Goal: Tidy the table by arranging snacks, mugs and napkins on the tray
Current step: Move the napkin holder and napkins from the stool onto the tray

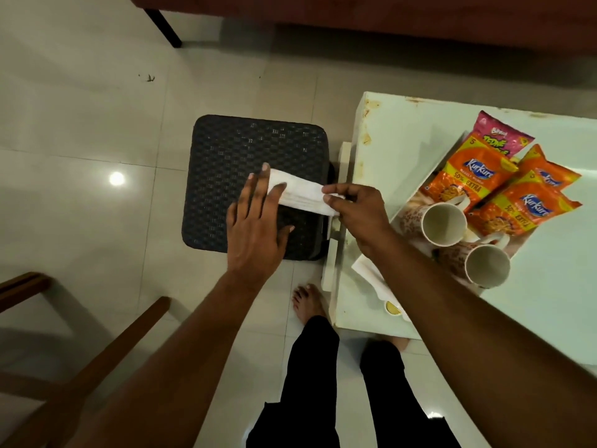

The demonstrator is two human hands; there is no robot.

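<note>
- Pale tiled floor (97, 124) fills the left and middle of the view; a wooden chair (97, 357) stands at the lower left
- White tabletop (555, 318) takes up the right side; its near left corner is just beside the person's bare foot
- Dark woven stool (255, 147) stands on the floor, just left of the tabletop
- Tray (414, 199) lies on the tabletop, set at an angle; it carries the snacks and mugs
- Three orange snack packets (465, 179) overlap one another on the far part of the tray; a pink packet (499, 130) lies partly under them at the far end
- Left hand (255, 221) is spread flat, fingers straight; its fingertips rest on the left end of the folded napkin
- Right hand (358, 208) reaches across from the tabletop side; thumb and fingers pinch the right end of the folded napkin
- First mug (444, 223) lies on its side on the tray, mouth towards the camera; second mug (486, 265) lies the same way just beside it, nearer the person
- Folded napkin (300, 195), white, is stretched between the two hands over the stool; whether it touches the stool cannot be told
- Second napkin (371, 273) lies on the tabletop near its left edge, partly hidden by the right forearm
</note>
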